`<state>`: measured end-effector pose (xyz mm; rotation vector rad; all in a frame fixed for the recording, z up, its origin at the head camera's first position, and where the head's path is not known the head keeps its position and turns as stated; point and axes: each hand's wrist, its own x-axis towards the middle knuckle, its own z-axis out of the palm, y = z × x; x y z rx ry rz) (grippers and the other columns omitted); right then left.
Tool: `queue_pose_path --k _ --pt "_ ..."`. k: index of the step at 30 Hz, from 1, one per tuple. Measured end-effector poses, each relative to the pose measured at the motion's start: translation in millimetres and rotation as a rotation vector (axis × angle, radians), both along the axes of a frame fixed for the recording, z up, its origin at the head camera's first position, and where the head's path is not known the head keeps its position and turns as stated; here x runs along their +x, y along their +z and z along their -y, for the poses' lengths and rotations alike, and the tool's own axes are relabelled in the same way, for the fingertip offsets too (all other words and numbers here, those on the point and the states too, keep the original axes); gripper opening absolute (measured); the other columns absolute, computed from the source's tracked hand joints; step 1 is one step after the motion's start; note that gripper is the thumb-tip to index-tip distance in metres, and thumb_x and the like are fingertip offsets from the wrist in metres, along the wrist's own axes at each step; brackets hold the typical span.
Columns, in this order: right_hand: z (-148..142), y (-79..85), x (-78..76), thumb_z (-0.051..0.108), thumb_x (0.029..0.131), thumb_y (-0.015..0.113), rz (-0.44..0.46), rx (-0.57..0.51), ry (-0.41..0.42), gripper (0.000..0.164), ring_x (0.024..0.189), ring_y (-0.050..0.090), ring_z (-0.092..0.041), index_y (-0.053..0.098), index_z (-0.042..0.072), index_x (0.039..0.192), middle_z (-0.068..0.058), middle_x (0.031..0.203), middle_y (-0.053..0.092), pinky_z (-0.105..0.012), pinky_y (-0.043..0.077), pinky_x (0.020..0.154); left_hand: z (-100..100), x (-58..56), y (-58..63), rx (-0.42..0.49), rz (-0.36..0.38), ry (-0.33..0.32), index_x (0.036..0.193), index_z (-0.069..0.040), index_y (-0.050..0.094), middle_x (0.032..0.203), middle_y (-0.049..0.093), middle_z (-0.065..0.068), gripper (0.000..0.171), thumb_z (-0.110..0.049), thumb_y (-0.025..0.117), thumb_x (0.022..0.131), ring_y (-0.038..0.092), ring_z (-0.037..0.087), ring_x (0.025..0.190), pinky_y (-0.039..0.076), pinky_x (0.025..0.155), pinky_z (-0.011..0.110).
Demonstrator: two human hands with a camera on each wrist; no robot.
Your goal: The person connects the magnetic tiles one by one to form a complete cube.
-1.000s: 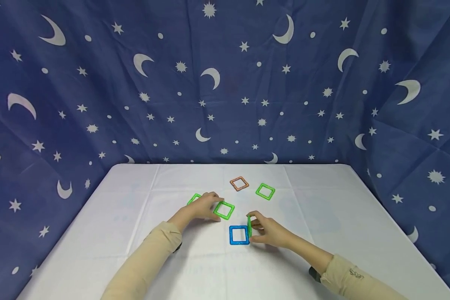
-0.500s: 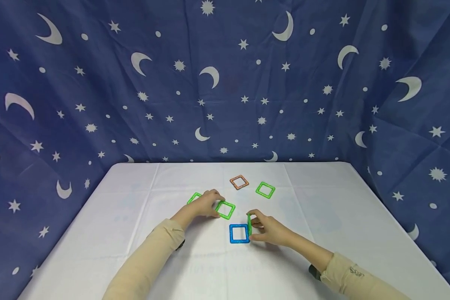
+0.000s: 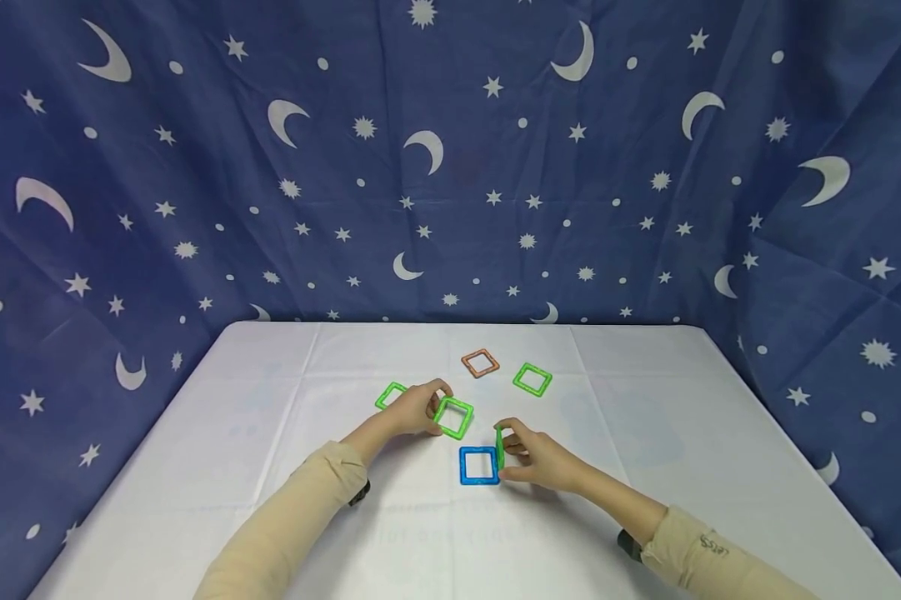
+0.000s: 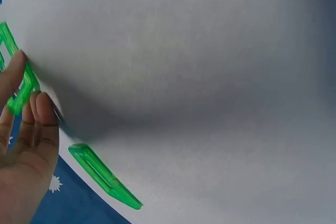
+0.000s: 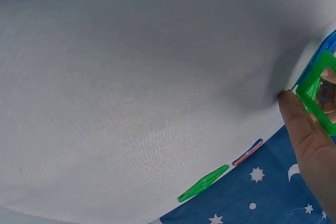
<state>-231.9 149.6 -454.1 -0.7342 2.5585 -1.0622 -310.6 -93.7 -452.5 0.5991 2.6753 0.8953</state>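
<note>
My left hand (image 3: pixel 418 408) pinches a green square magnetic tile (image 3: pixel 453 418) by its left side; the tile is tilted with its near edge toward the table. In the left wrist view the thumb and fingers close on that green tile's frame. A second green tile stands upright in my right hand (image 3: pixel 534 458), held between thumb and fingers along the right edge of a blue square tile (image 3: pixel 479 483) lying flat. The right wrist view shows the upright green tile (image 5: pixel 310 94) beside the blue tile (image 5: pixel 317 56).
Behind the left hand lies another green tile (image 3: pixel 384 398), partly hidden by it. Farther back are an orange tile (image 3: pixel 471 371) and a green tile (image 3: pixel 523 386), both flat on the white-covered table (image 3: pixel 645 400). A dark blue curtain (image 3: pixel 450 167) with moons and stars hangs behind.
The left hand has lifted its green tile off the flat and tilted it, shifting slightly to the right. The right hand keeps its upright tile at the blue tile's edge.
</note>
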Motion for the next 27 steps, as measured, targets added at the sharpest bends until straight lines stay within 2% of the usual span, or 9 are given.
queue_pose_path --k 6,11,17,20,23,27 --pt "-0.8 0.3 -0.8 0.014 0.084 0.071 0.002 0.002 0.007 0.061 0.114 0.058 -0.038 0.036 -0.001 0.132 -0.027 0.121 0.059 -0.044 0.050 0.091 -1.1 2.6 1.0 0.070 0.013 0.064 0.119 -0.011 0.054 0.092 0.057 0.006 0.058 0.004 0.079 0.069 0.053 0.013 0.074 0.047 0.068 0.026" --pt "-0.7 0.6 -1.1 0.014 0.084 0.071 -0.005 0.003 0.012 0.061 0.113 0.058 -0.037 0.036 -0.002 0.132 -0.027 0.121 0.059 -0.044 0.050 0.091 -0.2 2.9 -2.2 0.163 0.033 0.120 0.117 -0.009 0.056 0.088 0.056 0.007 0.055 0.010 0.076 0.069 0.051 0.013 0.069 0.045 0.062 0.023" --pt "-0.8 0.3 -0.9 0.013 0.084 0.071 -0.008 0.012 0.010 0.060 0.113 0.059 -0.037 0.037 -0.001 0.131 -0.026 0.120 0.060 -0.044 0.050 0.091 0.1 5.3 -7.5 0.269 0.032 0.136 0.120 -0.005 0.055 0.089 0.055 0.010 0.055 0.014 0.072 0.071 0.054 0.014 0.070 0.050 0.058 0.023" --pt "-0.9 -0.2 -0.4 0.013 0.083 0.071 -0.007 0.019 0.009 0.060 0.112 0.059 -0.037 0.037 -0.001 0.131 -0.025 0.120 0.060 -0.044 0.050 0.091 -0.7 6.3 -9.9 0.292 0.035 0.157 0.122 -0.002 0.055 0.089 0.056 0.009 0.056 0.013 0.072 0.072 0.054 0.013 0.068 0.051 0.055 0.023" --pt "-0.8 -1.0 0.0 0.012 0.083 0.071 0.000 0.021 0.004 0.061 0.113 0.058 -0.036 0.037 0.000 0.132 -0.025 0.121 0.060 -0.044 0.050 0.092 -1.4 6.2 -12.3 0.301 0.049 0.192 0.118 0.002 0.058 0.086 0.057 0.008 0.048 0.011 0.072 0.073 0.054 0.010 0.066 0.050 0.054 0.021" --pt "0.0 -0.6 0.2 0.012 0.083 0.071 0.012 0.018 -0.010 0.062 0.116 0.057 -0.036 0.036 0.001 0.133 -0.025 0.123 0.058 -0.044 0.049 0.093 -2.0 6.8 -13.3 0.324 0.063 0.222 0.103 0.005 0.063 0.081 0.061 0.009 0.030 0.009 0.071 0.075 0.056 0.009 0.064 0.052 0.056 0.021"
